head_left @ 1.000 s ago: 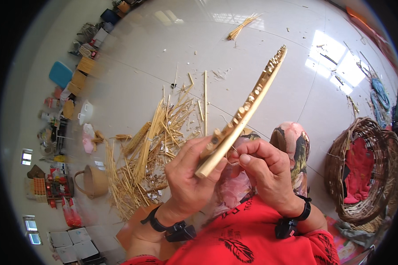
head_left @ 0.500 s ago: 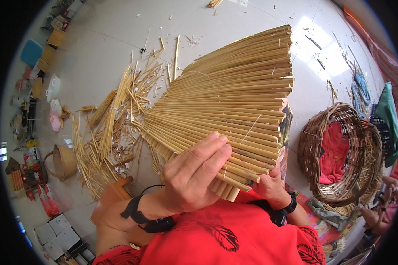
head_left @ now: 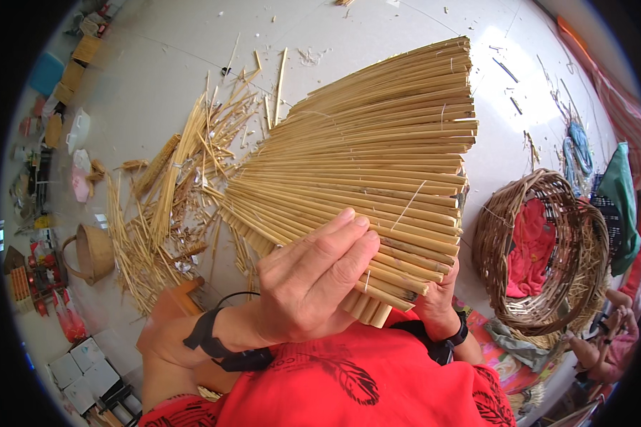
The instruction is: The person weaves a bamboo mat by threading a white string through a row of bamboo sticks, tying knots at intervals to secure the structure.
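A broad mat of straw stalks [head_left: 356, 171], laid side by side and stitched with white thread, spreads in front of me. It is narrow at the left and fans out to the right. My left hand [head_left: 317, 270] grips its near edge, the fingers pressed together on top and the thumb hidden. Under the near right corner, my right hand [head_left: 440, 302] holds the mat from below, most of its fingers out of sight. The stalks' cut ends line the right edge unevenly, and a folded layer of stalks shows beneath the near edge.
Loose straw and bundles [head_left: 171, 206] litter the floor at left, by a small basket [head_left: 96, 254]. At right stands a large wicker basket [head_left: 488, 242] with red cloth [head_left: 528, 249] inside. Blue cord [head_left: 580, 148] lies beyond it. Another person [head_left: 612, 338] sits at lower right.
The mat has shifted slightly to the right, with both hands keeping hold of it. The surroundings have slid a little left in the view.
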Tool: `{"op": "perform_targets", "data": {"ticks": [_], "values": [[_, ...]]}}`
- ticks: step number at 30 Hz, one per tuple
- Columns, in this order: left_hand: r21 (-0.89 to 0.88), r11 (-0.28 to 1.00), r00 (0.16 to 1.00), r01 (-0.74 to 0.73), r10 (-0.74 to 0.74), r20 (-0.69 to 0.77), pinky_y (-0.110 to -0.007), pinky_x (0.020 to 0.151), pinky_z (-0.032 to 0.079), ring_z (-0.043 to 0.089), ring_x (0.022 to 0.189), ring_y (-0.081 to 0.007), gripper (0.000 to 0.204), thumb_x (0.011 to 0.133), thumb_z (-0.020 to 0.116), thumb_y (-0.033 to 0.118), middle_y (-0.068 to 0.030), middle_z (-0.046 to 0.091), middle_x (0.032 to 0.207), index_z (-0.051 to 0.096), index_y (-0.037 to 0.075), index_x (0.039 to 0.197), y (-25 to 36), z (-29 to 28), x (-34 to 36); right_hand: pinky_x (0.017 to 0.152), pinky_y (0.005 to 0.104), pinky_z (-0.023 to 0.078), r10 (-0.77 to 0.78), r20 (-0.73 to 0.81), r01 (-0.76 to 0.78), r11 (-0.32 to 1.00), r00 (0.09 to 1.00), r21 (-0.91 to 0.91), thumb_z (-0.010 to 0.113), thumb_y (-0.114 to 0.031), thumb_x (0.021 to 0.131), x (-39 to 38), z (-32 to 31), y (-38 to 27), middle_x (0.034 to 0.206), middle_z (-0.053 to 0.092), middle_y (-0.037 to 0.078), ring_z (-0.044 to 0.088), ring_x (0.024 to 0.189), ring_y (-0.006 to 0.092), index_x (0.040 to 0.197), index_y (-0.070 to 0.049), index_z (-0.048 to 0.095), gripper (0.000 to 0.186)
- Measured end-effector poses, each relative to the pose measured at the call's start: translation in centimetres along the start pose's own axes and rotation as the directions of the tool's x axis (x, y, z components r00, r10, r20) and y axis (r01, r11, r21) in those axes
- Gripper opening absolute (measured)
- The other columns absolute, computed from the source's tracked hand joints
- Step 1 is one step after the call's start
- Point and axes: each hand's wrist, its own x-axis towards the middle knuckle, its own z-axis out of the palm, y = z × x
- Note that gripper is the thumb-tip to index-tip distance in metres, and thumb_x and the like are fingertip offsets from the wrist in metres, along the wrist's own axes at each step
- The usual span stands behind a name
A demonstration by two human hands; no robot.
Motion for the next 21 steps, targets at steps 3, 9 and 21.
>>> {"op": "perform_targets", "data": {"ticks": [3, 9, 21], "values": [[0.006, 1.0, 1.0, -0.008, 0.008, -0.004, -0.038, 0.077, 0.061, 0.07, 0.097, -0.0347, 0.042, 0.073, 0.076, 0.018, -0.0191, 0.067, 0.104, 0.067, -0.005, 0.107, -0.06, -0.04, 0.11, 0.051, 0.0213, 0.046, -0.088, 0.031, 0.089, 0.996, 0.996, -0.012, 0.055, 0.0, 0.094, 0.42, -0.24, 0.19, 0.079, 0.068, 0.004, 0.058, 0.059, 0.0069, 0.099, 0.005, 0.068, 0.015], [-0.002, 1.0, 0.999, -0.029, 0.029, -0.016, -0.038, 0.075, 0.061, 0.07, 0.095, -0.0347, 0.04, 0.073, 0.076, 0.018, -0.0188, 0.068, 0.102, 0.068, -0.005, 0.104, -0.17, -0.04, 0.39, 0.063, 0.0249, 0.053, -0.161, -0.013, 0.16, 0.987, 0.987, -0.012, 0.058, 0.003, 0.091, 0.8, 0.12, -0.04, 0.091, 0.073, 0.01, 0.068, 0.074, 0.0133, 0.101, 0.004, 0.069, 0.015], [-0.01, 0.999, 0.999, -0.032, 0.032, -0.019, -0.038, 0.074, 0.061, 0.07, 0.095, -0.0345, 0.041, 0.072, 0.076, 0.017, -0.0191, 0.068, 0.102, 0.068, -0.005, 0.105, -0.27, -0.16, 0.26, 0.076, 0.0296, 0.055, -0.187, 0.0, 0.187, 0.981, 0.982, -0.057, 0.062, 0.002, 0.088, 0.79, -0.23, 0.16, 0.098, 0.073, 0.012, 0.07, 0.086, 0.0193, 0.1, 0.003, 0.071, 0.015]]}}
